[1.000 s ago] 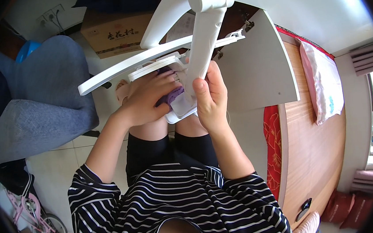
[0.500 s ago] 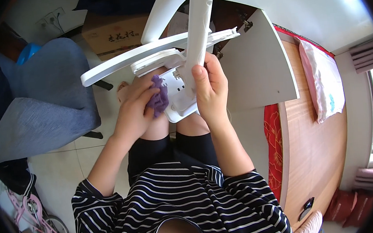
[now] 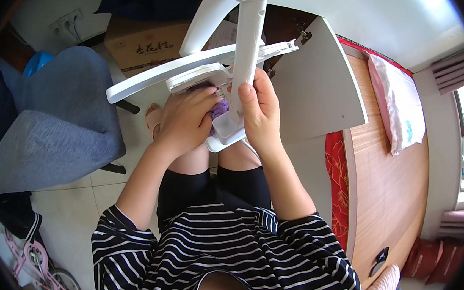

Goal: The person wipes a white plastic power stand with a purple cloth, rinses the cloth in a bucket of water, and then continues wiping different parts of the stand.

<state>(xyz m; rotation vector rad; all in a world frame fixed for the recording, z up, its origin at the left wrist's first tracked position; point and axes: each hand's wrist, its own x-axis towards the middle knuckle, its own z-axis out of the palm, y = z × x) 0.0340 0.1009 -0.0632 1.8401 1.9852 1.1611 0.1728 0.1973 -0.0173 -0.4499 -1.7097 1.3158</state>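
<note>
Across my lap rests a white jointed desk lamp (image 3: pixel 251 35), tilted, with a thick folding arm, a long curved bar and a flat base (image 3: pixel 222 142) near my knees. My right hand (image 3: pixel 262 109) is wrapped round the lower end of the arm, thumb on top. A crumpled purple cloth (image 3: pixel 220 109) lies under the fingers of my left hand (image 3: pixel 185 118), which presses it into the recessed part of the base, below the white slab. The fingertips of my left hand are partly hidden there. A thin white cord (image 3: pixel 250 149) runs down beside the base.
A blue-grey chair (image 3: pixel 57 105) stands at the left, with a pink bicycle (image 3: pixel 44 272) behind it, lower left. A cardboard box (image 3: pixel 140 45) sits ahead. To the right are an open white cabinet door (image 3: pixel 317 82) and a wooden bed surface (image 3: pixel 390 186) with a pillow (image 3: pixel 399 102).
My left hand has moved right and slightly up, pushing the purple cloth deeper into the base recess, so less of it shows. My right hand keeps its hold.
</note>
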